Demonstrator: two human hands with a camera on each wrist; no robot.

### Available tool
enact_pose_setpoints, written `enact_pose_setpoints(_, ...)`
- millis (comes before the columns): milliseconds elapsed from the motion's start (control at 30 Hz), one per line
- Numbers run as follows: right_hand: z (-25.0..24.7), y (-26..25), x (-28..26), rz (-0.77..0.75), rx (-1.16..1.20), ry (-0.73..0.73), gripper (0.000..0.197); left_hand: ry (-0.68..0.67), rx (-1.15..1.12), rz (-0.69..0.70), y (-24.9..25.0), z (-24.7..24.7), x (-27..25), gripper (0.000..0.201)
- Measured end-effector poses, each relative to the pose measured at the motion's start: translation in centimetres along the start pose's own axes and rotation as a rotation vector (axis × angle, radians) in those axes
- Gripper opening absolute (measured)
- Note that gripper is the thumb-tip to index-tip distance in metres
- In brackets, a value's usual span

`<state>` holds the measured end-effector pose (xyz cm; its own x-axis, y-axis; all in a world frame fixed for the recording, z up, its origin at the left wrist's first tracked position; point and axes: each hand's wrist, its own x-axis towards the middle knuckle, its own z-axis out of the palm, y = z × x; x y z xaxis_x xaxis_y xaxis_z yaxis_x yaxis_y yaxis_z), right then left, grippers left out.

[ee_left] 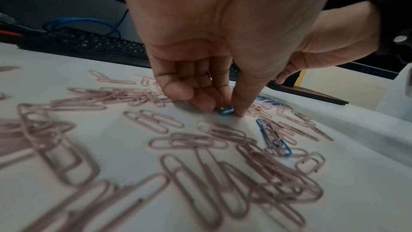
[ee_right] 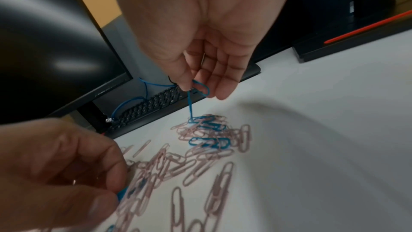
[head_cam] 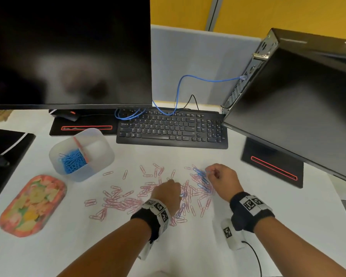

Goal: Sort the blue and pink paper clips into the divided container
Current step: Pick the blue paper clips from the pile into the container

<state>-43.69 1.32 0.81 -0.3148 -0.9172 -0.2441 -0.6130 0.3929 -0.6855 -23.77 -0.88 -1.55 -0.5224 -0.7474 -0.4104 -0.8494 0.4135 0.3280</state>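
Picking blue clips out of the pink scatter occupies both hands. The left hand [head_cam: 166, 193] pinches a single blue paper clip [ee_left: 226, 111] between thumb and fingertips where it lies on the desk [head_cam: 268, 206], the remaining fingers curled in; the low, fingertip grip suits so thin a wire lying flat. The right hand [head_cam: 221, 174], further right and a little farther away, grasps a looped blue clip [ee_right: 201, 88] between thumb and fingers, and a second blue one dangles from it down to the small blue cluster [ee_right: 209, 130], so the clips seem hooked together.

The pink paper clips [head_cam: 118, 198] spread across the middle of the desk, many overlapping, with a few blue ones threaded among them near the right hand. The divided container [head_cam: 100, 156] stands far left of the scatter; its near compartment holds a heap of blue clips [head_cam: 73, 160], and the other appears empty, so pink sorting probably has not begun.

A patterned tray [head_cam: 31, 204] lies near left. A keyboard [head_cam: 172, 127] sits beyond the clips, a monitor [head_cam: 68, 50] far left and a black computer case [head_cam: 300, 96] far right. Tangled clips are likely the main hindrance.
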Motion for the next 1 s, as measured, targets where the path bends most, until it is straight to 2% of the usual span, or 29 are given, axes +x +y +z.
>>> enact_pose_setpoints(100, -0.5, -0.3, -0.7, -0.043, 0.1, 0.069, 0.013, -0.008, -0.03, -0.015, -0.2, 0.1, -0.1, 0.021)
enact_pose_setpoints(200, -0.8, -0.3, -0.8, 0.013, 0.275, 0.091, 0.012, 0.012, -0.103, -0.012, -0.5, -0.1, -0.2, 0.017)
enact_pose_setpoints(300, -1.0, -0.6, -1.0, 0.114, 0.551, 0.07, 0.01, 0.057, -0.325, -0.019, -0.9, -0.4, -0.5, 0.007)
enact_pose_setpoints(367, -1.1, -1.0, -1.3, 0.164, 0.724, 0.052, 0.01, 0.083, -0.527, -0.037, -1.4, -0.4, -0.7, 0.008)
enact_pose_setpoints(467, -1.0, -1.4, -1.7, 0.227, 0.898, 0.032, 0.01, 0.032, -0.734, -0.088, -1.8, -0.7, -1.1, 0.021)
enact_pose_setpoints(533, -0.9, -1.4, -1.8, 0.297, 0.981, 0.022, 0.01, -0.002, -0.774, -0.098, -1.7, -1.0, -1.2, 0.026)
enact_pose_setpoints(667, -0.2, -1.3, -2.2, 0.422, 1.035, 0.029, 0.012, -0.077, -0.882, -0.167, -1.2, -1.3, -1.4, 0.015)
enact_pose_setpoints(733, 0.2, -1.3, -2.6, 0.433, 1.0, 0.007, 0.013, -0.099, -0.843, -0.171, -0.8, -1.0, -1.3, 0.012)
enact_pose_setpoints(833, 0.7, -1.2, -3.3, 0.426, 0.89, -0.027, 0.012, -0.085, -0.658, -0.12, -0.2, -0.2, -1.6, 0.004)
enact_pose_setpoints(1000, 1.2, -0.9, -4.1, 0.397, 0.69, -0.034, 0.014, -0.075, -0.167, -0.005, 0.3, 1.0, -2.0, 0.025)
